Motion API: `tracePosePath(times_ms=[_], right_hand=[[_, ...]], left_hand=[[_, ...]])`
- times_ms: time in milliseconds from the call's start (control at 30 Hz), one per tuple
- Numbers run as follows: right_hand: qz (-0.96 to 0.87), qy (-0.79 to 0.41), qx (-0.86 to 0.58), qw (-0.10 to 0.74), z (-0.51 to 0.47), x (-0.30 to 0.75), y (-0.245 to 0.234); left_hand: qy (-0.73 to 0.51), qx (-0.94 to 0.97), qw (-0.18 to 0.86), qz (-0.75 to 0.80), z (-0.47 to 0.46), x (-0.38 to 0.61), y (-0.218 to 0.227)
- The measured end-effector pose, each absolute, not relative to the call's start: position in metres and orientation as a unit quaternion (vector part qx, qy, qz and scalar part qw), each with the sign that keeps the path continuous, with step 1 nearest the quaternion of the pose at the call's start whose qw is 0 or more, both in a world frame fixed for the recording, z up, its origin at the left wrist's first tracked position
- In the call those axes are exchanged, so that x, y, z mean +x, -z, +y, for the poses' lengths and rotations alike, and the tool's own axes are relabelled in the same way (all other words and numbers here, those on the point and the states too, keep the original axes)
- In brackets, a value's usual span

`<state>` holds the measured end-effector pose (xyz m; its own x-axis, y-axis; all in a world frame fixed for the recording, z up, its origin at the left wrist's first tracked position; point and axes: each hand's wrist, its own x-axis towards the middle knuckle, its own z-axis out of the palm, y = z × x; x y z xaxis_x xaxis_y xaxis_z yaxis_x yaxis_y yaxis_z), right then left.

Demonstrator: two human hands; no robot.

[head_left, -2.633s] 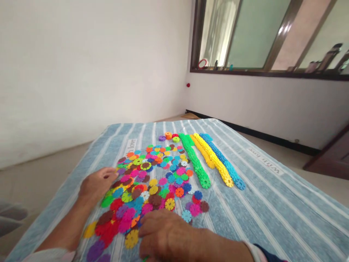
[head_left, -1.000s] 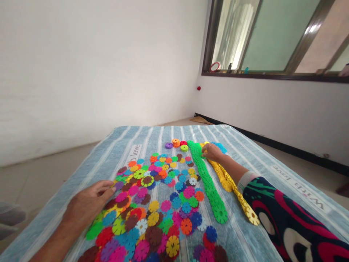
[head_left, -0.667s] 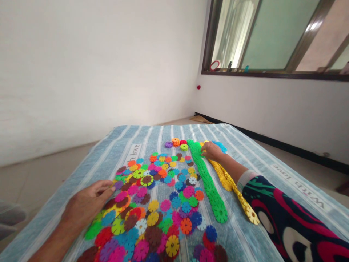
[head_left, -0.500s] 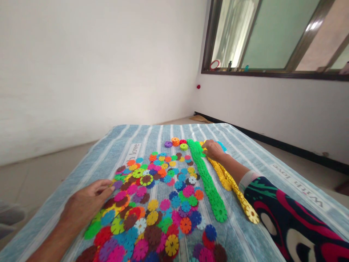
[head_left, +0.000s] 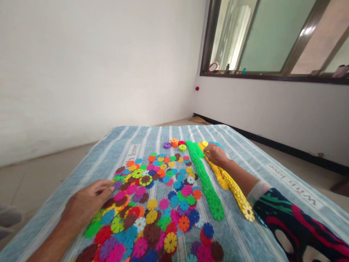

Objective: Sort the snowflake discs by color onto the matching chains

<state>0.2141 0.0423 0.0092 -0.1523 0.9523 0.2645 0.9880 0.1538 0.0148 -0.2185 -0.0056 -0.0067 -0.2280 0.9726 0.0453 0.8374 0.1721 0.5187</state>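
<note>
My left hand [head_left: 89, 199] rests at the left edge of a spread of colourful slotted plastic discs [head_left: 151, 217]. Its fingers and thumb are drawn together beside a purple disc [head_left: 117, 185]; a bit of yellow shows at the fingertips, and whether they grip it is unclear. My right hand [head_left: 216, 154] is closed, fingers curled, over the far end of the yellow disc chain [head_left: 224, 180]. What it holds, if anything, is hidden. Left of it lie a short green row of discs [head_left: 198, 150] and a long green disc chain [head_left: 205, 183].
Small stacks of discs stand at the far side: purple [head_left: 167, 145], orange [head_left: 174, 142], red [head_left: 181, 143] and lime [head_left: 182, 148]. Blue discs [head_left: 219, 145] lie behind my right hand. Everything is on a blue striped cloth [head_left: 245, 160]. White walls and a window [head_left: 268, 36] stand beyond.
My right hand has drawn away from the short green row, slightly to the right, so more of that row shows. My left hand has stayed in place. The view has shifted a little.
</note>
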Motion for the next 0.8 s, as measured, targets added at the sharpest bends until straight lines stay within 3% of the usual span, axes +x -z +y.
tracePosePath(times_ms=[467,800], right_hand=[[-0.764,0.067,-0.641,0.027,0.041,0.215,0.008],[-0.753,0.079,-0.652,0.023,0.052,0.207,0.014]], left_hand=[[-0.208,0.624,0.136,0.740,-0.003,-0.227,0.017],[-0.215,0.611,0.148,0.747,-0.004,-0.221,0.011]])
